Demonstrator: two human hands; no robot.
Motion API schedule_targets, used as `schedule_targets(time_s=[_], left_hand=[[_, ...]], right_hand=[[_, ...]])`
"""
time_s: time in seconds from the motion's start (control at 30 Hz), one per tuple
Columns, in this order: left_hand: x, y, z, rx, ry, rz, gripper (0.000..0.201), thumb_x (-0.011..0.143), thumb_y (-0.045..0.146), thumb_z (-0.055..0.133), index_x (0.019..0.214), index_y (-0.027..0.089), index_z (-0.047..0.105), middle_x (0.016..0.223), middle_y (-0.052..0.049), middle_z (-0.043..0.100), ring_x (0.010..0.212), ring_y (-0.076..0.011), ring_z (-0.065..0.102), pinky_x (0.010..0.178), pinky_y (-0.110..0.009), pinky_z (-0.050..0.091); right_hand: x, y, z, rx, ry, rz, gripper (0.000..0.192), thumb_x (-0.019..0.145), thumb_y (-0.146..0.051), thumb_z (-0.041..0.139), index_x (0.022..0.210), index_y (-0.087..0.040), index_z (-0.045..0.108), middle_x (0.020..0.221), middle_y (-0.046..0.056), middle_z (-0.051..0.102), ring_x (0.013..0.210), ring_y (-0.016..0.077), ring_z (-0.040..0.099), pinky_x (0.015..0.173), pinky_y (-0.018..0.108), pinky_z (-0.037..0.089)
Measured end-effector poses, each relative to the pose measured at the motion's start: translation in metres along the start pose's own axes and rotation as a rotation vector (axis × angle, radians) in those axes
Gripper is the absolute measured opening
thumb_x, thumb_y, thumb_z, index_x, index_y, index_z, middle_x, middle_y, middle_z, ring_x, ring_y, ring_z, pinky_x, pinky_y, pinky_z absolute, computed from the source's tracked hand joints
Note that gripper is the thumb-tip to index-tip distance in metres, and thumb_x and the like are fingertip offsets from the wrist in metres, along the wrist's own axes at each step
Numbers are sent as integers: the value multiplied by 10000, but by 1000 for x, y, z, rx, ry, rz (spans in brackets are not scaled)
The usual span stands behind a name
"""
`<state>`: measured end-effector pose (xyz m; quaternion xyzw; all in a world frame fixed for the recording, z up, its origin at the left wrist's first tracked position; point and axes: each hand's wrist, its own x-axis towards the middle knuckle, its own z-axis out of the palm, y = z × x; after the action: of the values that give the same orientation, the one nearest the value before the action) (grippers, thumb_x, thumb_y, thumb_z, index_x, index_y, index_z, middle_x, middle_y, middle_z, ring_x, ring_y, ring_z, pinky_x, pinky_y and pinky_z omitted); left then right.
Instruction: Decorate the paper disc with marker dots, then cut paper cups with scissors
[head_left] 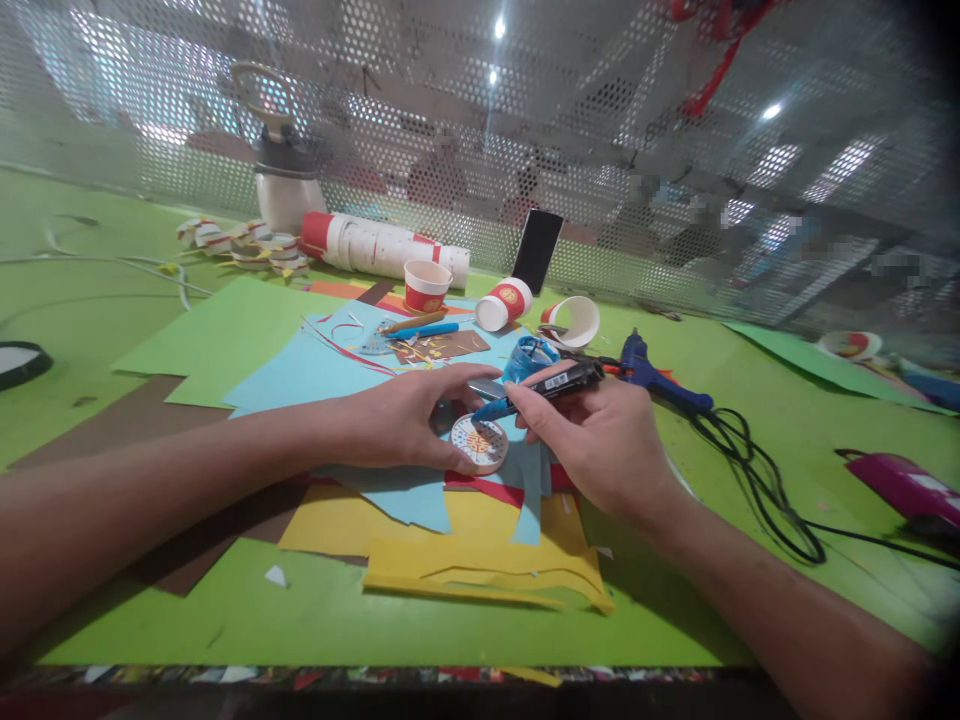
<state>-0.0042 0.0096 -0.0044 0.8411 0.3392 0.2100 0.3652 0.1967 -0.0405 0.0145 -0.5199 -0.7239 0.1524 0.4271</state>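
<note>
— What's the setting on your feed?

— A green counter (225,610) backed by a perforated metal screen (450,150), littered with craft scraps. Sheets of coloured paper overlap in the middle: green, light blue (300,370), brown, and a yellow sheet (480,560) nearest me. Paper cups lie along the back, one red-and-white cup (425,285) upright, with a stack of cups (375,245) on its side behind it. A blue glue gun (652,372) sits to the right, its black cord (750,480) looping off.

— And the hands?

— My left hand (409,415) is curled down over a small round disc (480,443) with a red pattern, fingertips pinning its edge flat on the blue paper. My right hand (600,440) is closed around a black marker (551,385) in a writing grip, its blue tip touching the disc's upper rim, or just above it.

— Which step do you read that as?

— Tracing or marking around the disc, I'd judge, near the beginning; I can't make out a drawn line yet.

— What does the next move need?

— Steady downward pressure from the left so the disc doesn't slide, the tip kept snug against the rim, and fingers lifted clear as the marker comes round.
</note>
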Motion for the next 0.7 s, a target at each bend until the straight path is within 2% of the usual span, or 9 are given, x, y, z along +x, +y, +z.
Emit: schedule_targets(time_s=[0.23,0.43,0.6,0.7], left_hand=[[0,1,0,4,-2,-2,927,653,334,811,1453,206,359,1160,-100,650,981,-229,604,871,-348,458],[1,-1,0,12,1,9,905,655,336,809,1439,217,375,1157,-94,656,976,-235,609,860,-356,474],[2,0,0,15,-7,15,854,665,361,797,1412,212,411,1161,-85,645,996,-238,605,826,-337,488],[2,1,-1,29,-16,28,806,687,342,778,1399,210,422,1100,-61,664,903,-203,605,759,-300,476]], right_hand=[[1,0,1,17,-18,-4,238,818,-359,653,782,-124,673,595,44,687,521,170,627,479,265,464],[-1,-3,2,46,-43,-62,187,821,-326,656,771,-146,654,599,15,665,508,125,560,477,242,430],[-1,2,6,64,-17,-114,220,814,-349,664,728,-160,593,606,-3,603,519,112,514,501,246,425],[-2,5,9,47,6,-183,214,813,-320,672,702,-168,571,587,-29,543,522,95,462,497,233,393]])
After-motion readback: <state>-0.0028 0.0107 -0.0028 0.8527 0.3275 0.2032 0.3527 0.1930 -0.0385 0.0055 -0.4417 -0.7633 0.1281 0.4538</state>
